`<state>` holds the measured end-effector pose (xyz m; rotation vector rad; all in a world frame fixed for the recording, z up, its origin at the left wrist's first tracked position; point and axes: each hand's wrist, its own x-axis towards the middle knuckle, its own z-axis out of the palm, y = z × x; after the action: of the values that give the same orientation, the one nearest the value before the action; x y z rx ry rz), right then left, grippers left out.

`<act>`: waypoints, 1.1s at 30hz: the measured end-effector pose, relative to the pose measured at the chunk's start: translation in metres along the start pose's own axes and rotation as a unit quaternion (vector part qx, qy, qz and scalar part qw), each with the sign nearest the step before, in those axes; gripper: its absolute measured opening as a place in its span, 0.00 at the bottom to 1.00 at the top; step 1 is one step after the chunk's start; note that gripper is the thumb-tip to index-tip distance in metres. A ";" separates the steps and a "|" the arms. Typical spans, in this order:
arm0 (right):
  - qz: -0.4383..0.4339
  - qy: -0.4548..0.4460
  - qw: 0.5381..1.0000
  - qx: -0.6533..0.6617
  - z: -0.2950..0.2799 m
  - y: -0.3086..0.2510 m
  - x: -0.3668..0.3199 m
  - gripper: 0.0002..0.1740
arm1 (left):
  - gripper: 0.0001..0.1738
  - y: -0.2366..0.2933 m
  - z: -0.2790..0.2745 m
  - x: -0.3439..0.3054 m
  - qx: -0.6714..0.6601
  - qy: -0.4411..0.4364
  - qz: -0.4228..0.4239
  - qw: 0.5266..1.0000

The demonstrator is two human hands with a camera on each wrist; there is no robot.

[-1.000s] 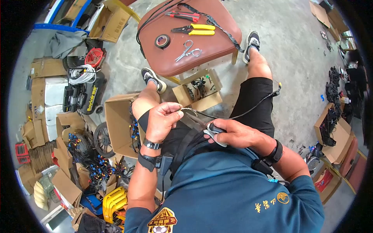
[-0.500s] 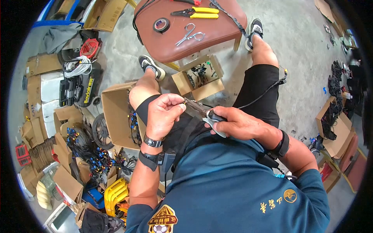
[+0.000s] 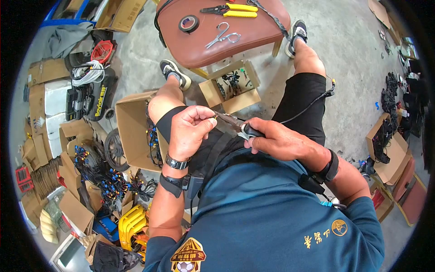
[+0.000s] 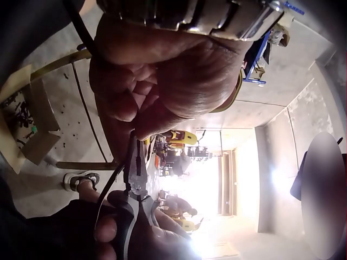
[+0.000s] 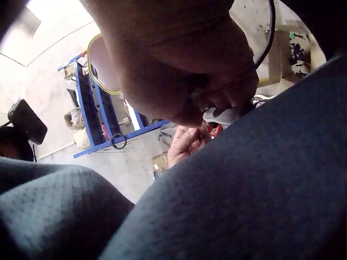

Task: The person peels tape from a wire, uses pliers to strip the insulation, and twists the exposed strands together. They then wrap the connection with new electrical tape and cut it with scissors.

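In the head view, my left hand (image 3: 188,136) pinches the end of thin wires between thumb and forefinger, above the lap. My right hand (image 3: 281,140) grips the black-and-grey handles of a pair of pliers (image 3: 232,121). Their jaws point left and end right at the left fingertips. Seen from the left wrist, the pliers' metal nose (image 4: 136,173) reaches up to the pinching fingers, which hide the wire tips. A black cable (image 3: 302,109) runs from behind the pliers over the right thigh to a yellow-tipped end.
A brown padded stool (image 3: 192,47) ahead bears scissors (image 3: 223,37), black tape (image 3: 188,23) and yellow-handled wire strippers (image 3: 240,11). Below it stands a small open carton (image 3: 244,102) of dark parts. A larger carton (image 3: 131,131) is by the left leg, near heaped cables (image 3: 111,181).
The pliers' nose has moved up and left from below the wires to the left fingertips. The right fingers have shifted on the handles. The head view has tilted, so the stool sits higher.
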<state>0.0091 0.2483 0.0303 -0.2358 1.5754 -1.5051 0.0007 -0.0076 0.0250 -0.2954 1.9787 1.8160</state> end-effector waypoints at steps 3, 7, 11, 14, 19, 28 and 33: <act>-0.007 0.003 0.999 -0.037 0.002 -0.004 -0.003 0.17 | 0.07 -0.001 0.000 -0.002 0.009 -0.001 -0.001 1.000; -0.005 0.003 0.998 -0.057 0.002 0.008 0.003 0.17 | 0.07 -0.009 0.000 0.000 0.019 -0.001 -0.005 1.000; -0.022 0.001 0.997 -0.069 0.001 0.017 0.007 0.17 | 0.07 -0.012 -0.003 0.000 0.022 0.018 0.004 1.000; -0.041 -0.034 0.993 -0.107 -0.009 0.012 0.002 0.18 | 0.08 -0.005 -0.004 0.001 0.022 0.032 0.014 0.999; -0.046 -0.087 0.981 -0.170 -0.039 -0.019 -0.019 0.20 | 0.09 -0.004 -0.013 -0.004 0.019 0.031 0.017 0.999; -0.208 0.083 0.834 -0.503 -0.065 -0.037 0.005 0.25 | 0.10 0.004 -0.021 -0.011 -0.030 -0.010 0.022 0.999; -0.335 0.140 0.705 -0.609 -0.054 -0.048 0.026 0.20 | 0.11 0.007 -0.023 -0.012 -0.043 -0.006 0.019 0.999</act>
<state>-0.0642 0.2567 0.0508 -1.5206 2.7365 -0.6660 0.0041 -0.0305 0.0376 -0.2753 1.9133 1.9265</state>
